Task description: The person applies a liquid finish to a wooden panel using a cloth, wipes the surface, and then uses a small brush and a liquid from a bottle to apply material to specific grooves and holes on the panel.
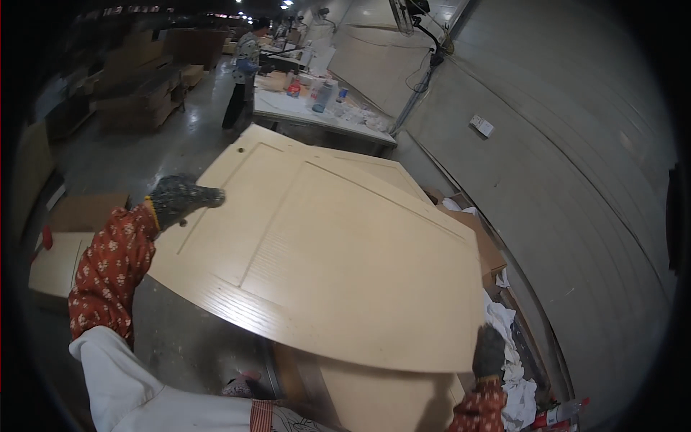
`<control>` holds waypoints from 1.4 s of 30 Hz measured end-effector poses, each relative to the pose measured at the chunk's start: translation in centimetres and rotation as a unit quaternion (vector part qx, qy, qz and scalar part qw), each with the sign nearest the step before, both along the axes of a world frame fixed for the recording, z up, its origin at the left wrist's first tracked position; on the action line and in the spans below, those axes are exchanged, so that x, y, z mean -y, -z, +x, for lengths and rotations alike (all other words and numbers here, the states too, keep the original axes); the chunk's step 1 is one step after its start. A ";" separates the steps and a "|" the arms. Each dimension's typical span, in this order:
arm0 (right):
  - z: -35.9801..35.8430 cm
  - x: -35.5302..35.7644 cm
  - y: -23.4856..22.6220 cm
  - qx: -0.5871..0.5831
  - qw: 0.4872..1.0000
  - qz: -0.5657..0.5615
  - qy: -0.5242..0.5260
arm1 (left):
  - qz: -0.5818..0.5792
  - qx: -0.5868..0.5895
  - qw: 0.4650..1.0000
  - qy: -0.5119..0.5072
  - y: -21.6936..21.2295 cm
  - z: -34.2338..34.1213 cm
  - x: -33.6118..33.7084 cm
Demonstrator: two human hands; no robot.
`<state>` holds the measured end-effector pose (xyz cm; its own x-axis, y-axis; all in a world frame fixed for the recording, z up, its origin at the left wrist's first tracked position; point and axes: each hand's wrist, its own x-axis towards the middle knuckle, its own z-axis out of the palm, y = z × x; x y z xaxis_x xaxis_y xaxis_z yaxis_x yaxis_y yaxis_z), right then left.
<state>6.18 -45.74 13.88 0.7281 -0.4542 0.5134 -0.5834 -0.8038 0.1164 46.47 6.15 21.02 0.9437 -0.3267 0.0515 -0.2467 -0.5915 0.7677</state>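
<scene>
A large cream cabinet door panel (360, 266) with grooved rectangular lines spans the middle of the view, tilted and held between both hands. My left hand (186, 201), in a dark glove, closes on its left edge with the thumb lying on the face. At the lower right corner my right hand (490, 353), gloved too, grips the panel's edge; its fingers are partly hidden. Red flowered sleeve covers reach up both forearms. Beneath the held panel lies another cream panel (381, 396), and a further one (389, 171) shows past its far edge.
Crumpled white paper (515, 389) and a plastic bottle (561, 412) lie at the lower right, near the grey wall (561, 187). Ahead stands a white worktable (288, 105) with bottles on it and a person (245, 65) beside it. Cardboard (90, 211) and a panel (61, 263) are at left.
</scene>
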 end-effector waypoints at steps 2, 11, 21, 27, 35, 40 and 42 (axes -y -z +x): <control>7.0 3.5 1.1 -0.016 0.991 -0.101 -0.089 | -0.019 0.016 1.000 -0.014 2.1 4.0 -0.3; 25.9 10.5 -3.8 -0.022 0.998 0.054 0.004 | -0.025 -0.082 0.995 -0.060 6.0 7.5 1.3; 27.3 -3.1 3.1 0.208 0.966 0.010 -0.151 | -0.215 -0.217 0.951 0.056 6.7 5.3 5.2; 30.9 -3.7 6.5 0.253 0.962 0.014 -0.103 | 0.047 0.291 0.921 0.256 10.0 8.3 3.3; 31.9 -3.0 5.1 0.320 0.940 0.100 -0.067 | 0.120 0.081 0.965 0.220 7.6 8.6 5.1; 31.3 -6.8 5.7 0.354 0.923 0.112 -0.100 | 0.403 0.555 0.723 0.079 10.0 11.2 1.2; 26.7 -7.5 7.6 0.291 0.939 0.146 -0.114 | 0.303 0.555 0.774 0.032 6.8 5.5 6.5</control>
<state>32.89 -38.25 6.27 0.4580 -0.5029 0.7330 -0.2880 -0.8641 -0.4129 51.94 -0.32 14.27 0.4100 -0.6521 0.6377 -0.5986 -0.7199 -0.3513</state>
